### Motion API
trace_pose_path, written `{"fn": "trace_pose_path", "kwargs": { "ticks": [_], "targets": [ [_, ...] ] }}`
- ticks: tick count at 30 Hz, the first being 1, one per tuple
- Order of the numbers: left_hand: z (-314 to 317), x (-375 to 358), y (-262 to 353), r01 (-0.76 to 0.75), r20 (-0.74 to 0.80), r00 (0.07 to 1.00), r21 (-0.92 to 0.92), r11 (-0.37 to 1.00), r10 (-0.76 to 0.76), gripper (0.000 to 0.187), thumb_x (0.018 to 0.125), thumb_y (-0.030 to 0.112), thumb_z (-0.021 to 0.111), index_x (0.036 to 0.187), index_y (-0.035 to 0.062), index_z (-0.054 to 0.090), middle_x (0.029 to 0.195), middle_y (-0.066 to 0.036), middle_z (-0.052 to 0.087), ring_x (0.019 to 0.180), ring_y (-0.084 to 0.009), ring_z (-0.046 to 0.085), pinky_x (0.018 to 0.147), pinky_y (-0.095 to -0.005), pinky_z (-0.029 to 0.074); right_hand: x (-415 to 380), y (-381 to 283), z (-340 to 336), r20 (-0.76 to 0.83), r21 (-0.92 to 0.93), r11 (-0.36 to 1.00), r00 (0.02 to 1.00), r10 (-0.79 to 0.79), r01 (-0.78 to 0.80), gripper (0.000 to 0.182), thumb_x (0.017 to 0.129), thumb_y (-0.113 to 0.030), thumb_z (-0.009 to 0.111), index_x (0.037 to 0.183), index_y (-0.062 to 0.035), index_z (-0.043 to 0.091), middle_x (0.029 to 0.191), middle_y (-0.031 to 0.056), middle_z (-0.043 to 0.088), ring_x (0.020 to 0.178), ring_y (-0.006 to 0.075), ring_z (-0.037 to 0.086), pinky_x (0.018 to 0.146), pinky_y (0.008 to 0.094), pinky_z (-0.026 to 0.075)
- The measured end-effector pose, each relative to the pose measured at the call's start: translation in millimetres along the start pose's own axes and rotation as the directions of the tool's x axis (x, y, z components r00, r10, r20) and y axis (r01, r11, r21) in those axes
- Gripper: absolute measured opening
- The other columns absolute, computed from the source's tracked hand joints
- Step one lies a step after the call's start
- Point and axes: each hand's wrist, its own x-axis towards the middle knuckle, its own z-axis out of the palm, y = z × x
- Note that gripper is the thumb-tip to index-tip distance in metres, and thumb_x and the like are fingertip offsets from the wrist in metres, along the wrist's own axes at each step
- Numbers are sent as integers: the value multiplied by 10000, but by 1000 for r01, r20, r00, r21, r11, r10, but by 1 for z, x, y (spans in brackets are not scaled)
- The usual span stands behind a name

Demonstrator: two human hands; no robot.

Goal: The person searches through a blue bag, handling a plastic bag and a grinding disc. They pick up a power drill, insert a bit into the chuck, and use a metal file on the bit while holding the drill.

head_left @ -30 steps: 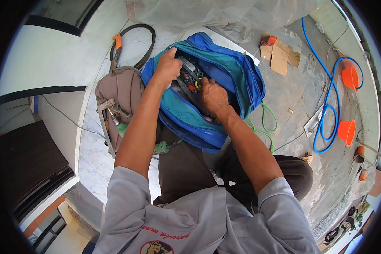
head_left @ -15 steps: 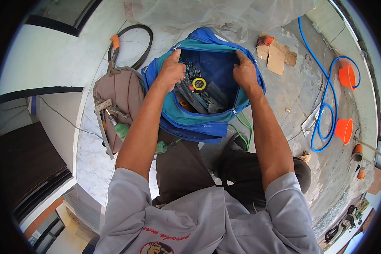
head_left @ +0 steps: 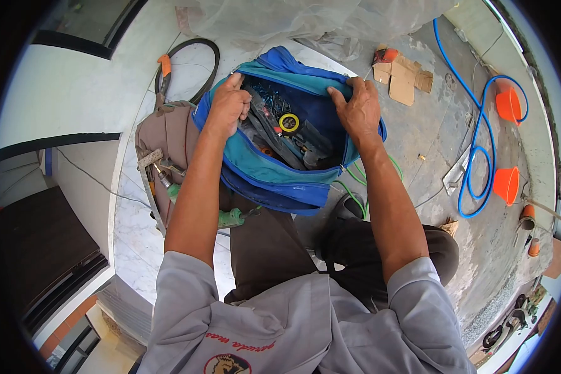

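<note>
**Spreading the bag mouth wide**

Gripping opposite edges, the left hand (head_left: 229,107) and right hand (head_left: 358,112) hold the blue tool bag (head_left: 274,177) open on the marble floor (head_left: 131,218). A second ago the right hand dug inside; now its fingers (head_left: 343,100) curl over the rim, exposing the yellow tape roll (head_left: 288,123) and dark tools.
</note>
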Motion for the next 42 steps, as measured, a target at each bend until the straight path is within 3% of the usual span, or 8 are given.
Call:
{"fn": "trace_pose_path", "kwargs": {
  "ticks": [2,8,14,29,33,36,37,42],
  "targets": [
    [-5,2,1,14,9,1000,-34,999,-14,773,790,-83,514,1548,-60,364,1667,-218,318,532,-102,483,446,-269,373,4,7,2,-139,20,1000,990,25,-23,415,854,-300,801,1160,-47,681,1092,197,641,1076,418,608,920,503,518],
    [5,-6,-2,52,-36,998,38,998,-50,752,887,29,669,1560,-48,343,1530,-225,507,654,-125,593,558,-284,479,14,38,-7,447,-43,989,882,147,-143,345,887,-303,740,1044,5,733,1026,245,733,1003,436,692,904,461,550],
    [76,-46,-41,297,141,936,173,939,-322,612,847,563,829,1017,-6,682,656,-7,572,420,-43,385,377,-245,259,2,5,-31,751,297,844,655,82,-446,426,873,-323,794,1101,36,769,937,203,764,843,258,717,829,378,555],
    [76,-70,-55,-112,11,993,309,944,114,233,764,10,663,589,37,512,615,-2,505,521,-87,421,443,-323,344,3,16,-55,575,486,690,791,210,-536,262,961,-241,704,897,12,732,715,67,674,634,152,632,562,293,518],
    [55,-86,-61,-112,-17,991,403,908,130,242,746,-12,665,587,39,490,599,6,487,531,-69,408,442,-308,328,-12,33,-29,786,333,755,608,108,-565,224,907,-169,689,967,41,740,751,102,710,698,197,671,619,321,550],
    [49,-95,-55,-141,-32,984,440,887,173,250,740,-21,666,587,41,477,585,8,478,530,-62,404,434,-302,308,-27,38,-4,714,128,992,694,-88,-6,334,885,-219,728,1088,47,746,847,169,762,799,278,724,744,383,582],
    [47,-97,-52,-150,-40,981,455,878,189,253,739,-24,666,588,41,474,582,8,476,530,-60,402,430,-300,301,-28,32,-12,759,136,955,647,69,-262,358,831,-288,794,1041,1,787,930,202,774,902,376,741,871,430,576],
    [47,-93,-60,-190,-17,977,395,899,214,265,735,-34,663,593,48,456,578,10,472,530,-52,399,422,-294,297,-47,10,-4,665,-44,997,746,-17,62,243,836,-204,711,996,-32,774,986,239,755,970,407,730,901,458,584]
  ]
}}
